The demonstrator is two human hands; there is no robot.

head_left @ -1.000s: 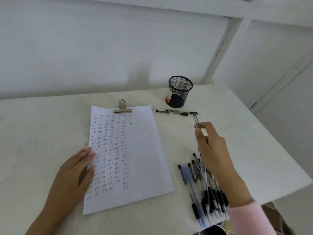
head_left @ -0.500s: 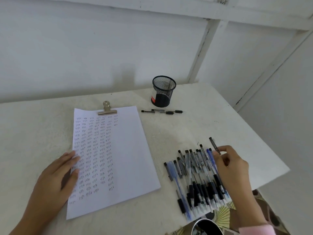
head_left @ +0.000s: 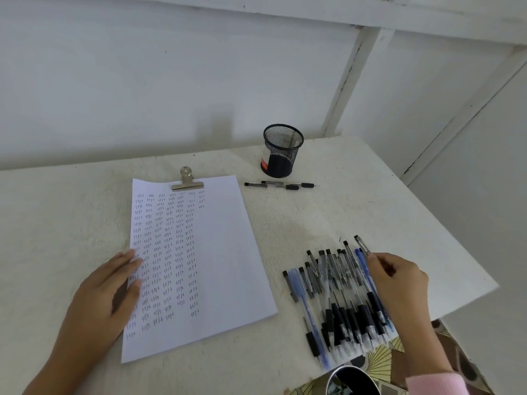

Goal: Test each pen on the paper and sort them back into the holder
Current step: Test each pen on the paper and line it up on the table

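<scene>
Handwritten in dark ink on the white sheet of paper (head_left: 225, 252), in the middle of the white textured table (head_left: 71, 218): the word "test", over and over, in several narrow columns down the left and middle of the page, with the right side left blank. Clamped on the sheet's top edge, a silver bulldog clip (head_left: 186, 182), no marking legible on it. Beyond the sheet's top right corner, upright, a black wire-mesh pen holder (head_left: 282, 152) with a small red label (head_left: 264, 165) low on its left side, print too small to read. Between that holder and the sheet's top right corner, two loose pens (head_left: 281, 185) side by side, lying left to right, whether touching impossible to tell. Right of the sheet's lower half, near but not touching it, a heap of black and blue pens (head_left: 336, 303), packed side by side, black grips and tips toward the table's near edge, no brand legible on any barrel. Flat on the sheet's left edge, the left hand (head_left: 105, 295), fingers straight and close together, pressing the paper and covering a few of the written words. On the side of the heap farthest from the sheet, the right hand (head_left: 399, 277), fingers curled, fingertips pinching a clear pen with a black cap (head_left: 360, 243), cap slanted up and away, lower part hidden behind the fingers. Below and right of the sheet's bottom right corner, past the table edge: a pink sleeve (head_left: 436, 383), a dark round thing with a shiny rim (head_left: 353, 379) and fan-patterned cloth (head_left: 382, 360). Behind the sheet, a white panelled wall (head_left: 142, 81).
</scene>
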